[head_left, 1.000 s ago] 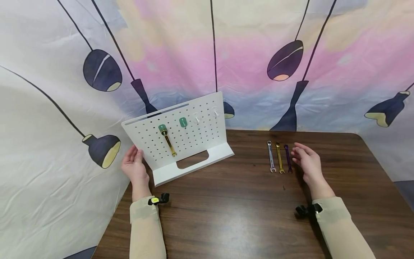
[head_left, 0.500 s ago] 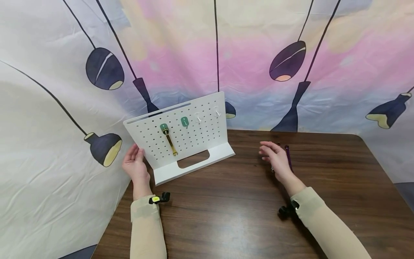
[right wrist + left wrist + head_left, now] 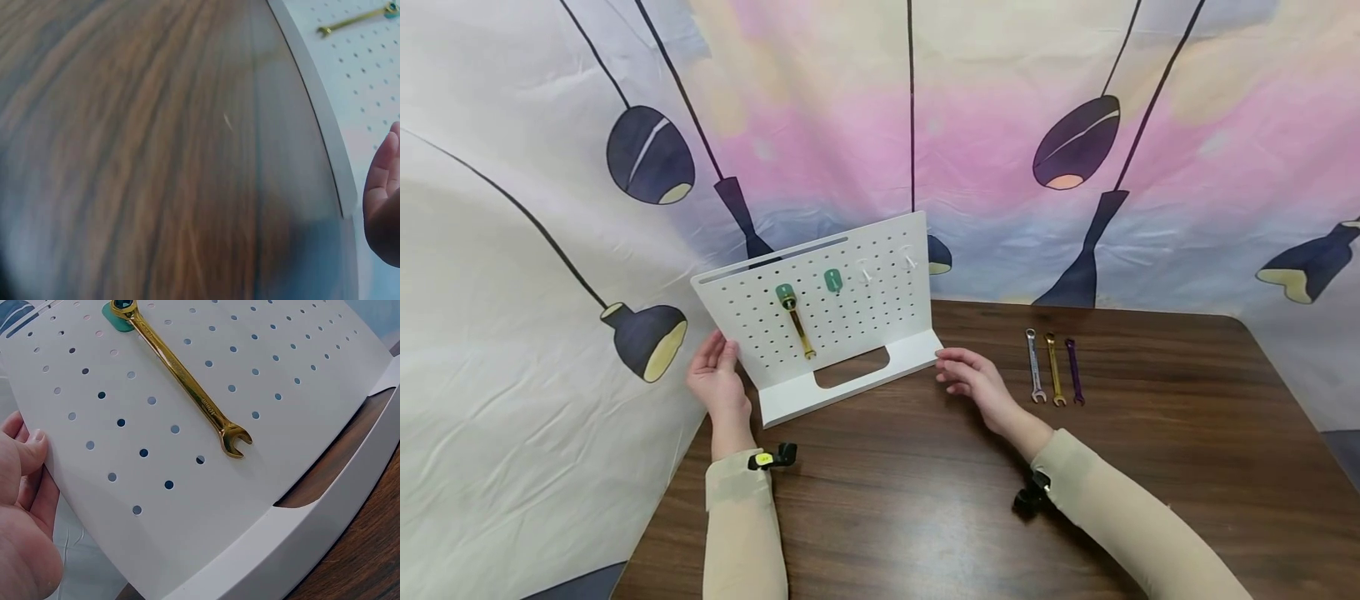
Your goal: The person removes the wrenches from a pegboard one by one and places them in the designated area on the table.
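A white pegboard stand (image 3: 850,325) stands tilted back on the table. My left hand (image 3: 718,387) pinches its left edge, thumb in front and the other fingers partly hidden behind, as the left wrist view shows. A gold wrench (image 3: 181,375) hangs from a green hook (image 3: 786,292) on the board, open end down. Beside it are another green hook (image 3: 833,280) and two clear hooks, one clear hook (image 3: 865,272) nearer the middle. My right hand (image 3: 981,383) is at the base's front right corner, fingers loosely bent and holding nothing; whether the fingertips touch the base I cannot tell.
On the dark wooden table (image 3: 910,500), right of my right hand, lie a silver wrench (image 3: 1035,367), a gold wrench (image 3: 1055,371) and a purple wrench (image 3: 1074,371), side by side. A printed cloth (image 3: 985,150) with lamp drawings hangs behind the table.
My right hand has moved left, from beside the purple wrench, over the loose wrenches, to the stand's right corner. It took none of them. My left hand has stayed on the board's edge.
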Available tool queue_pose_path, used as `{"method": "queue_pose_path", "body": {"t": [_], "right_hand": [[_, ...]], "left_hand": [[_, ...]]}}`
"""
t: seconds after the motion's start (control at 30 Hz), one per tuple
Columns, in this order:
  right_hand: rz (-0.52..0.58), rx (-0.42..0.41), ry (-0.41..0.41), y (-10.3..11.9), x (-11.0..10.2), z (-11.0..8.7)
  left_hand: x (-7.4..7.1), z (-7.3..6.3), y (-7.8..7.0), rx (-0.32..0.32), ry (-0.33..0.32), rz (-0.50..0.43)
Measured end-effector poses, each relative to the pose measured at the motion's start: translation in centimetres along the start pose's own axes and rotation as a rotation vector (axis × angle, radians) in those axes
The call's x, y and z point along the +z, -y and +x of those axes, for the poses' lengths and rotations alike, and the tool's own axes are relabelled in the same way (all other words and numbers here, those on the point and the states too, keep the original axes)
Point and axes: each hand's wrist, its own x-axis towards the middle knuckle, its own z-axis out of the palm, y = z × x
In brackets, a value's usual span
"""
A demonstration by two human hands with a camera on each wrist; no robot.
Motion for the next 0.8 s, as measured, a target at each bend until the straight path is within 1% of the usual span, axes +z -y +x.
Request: {"method": "queue_pose_path", "body": {"t": [0.3,0.57,0.67,0.8], "right_hand": [[0.009,-0.060,0.081,-0.6,3.6,0.9],[0.057,-0.094,0.161,-0.3,7.2,1.7],[0.044,-0.115,0.174,-0.3,8.3,2.4],[0.003,-0.167,0.185,-0.7,9.9,3.8]], "left_hand": [[0.2,0.0,0.1,-0.004,0.001,-0.036],[-0.1,-0.1,0.3,-0.014,0.003,-0.006],[0.0,-0.1,0.2,-0.019,-0.001,-0.003],[0.2,-0.1,-0.1,-0.005,-0.009,-0.015]]}}
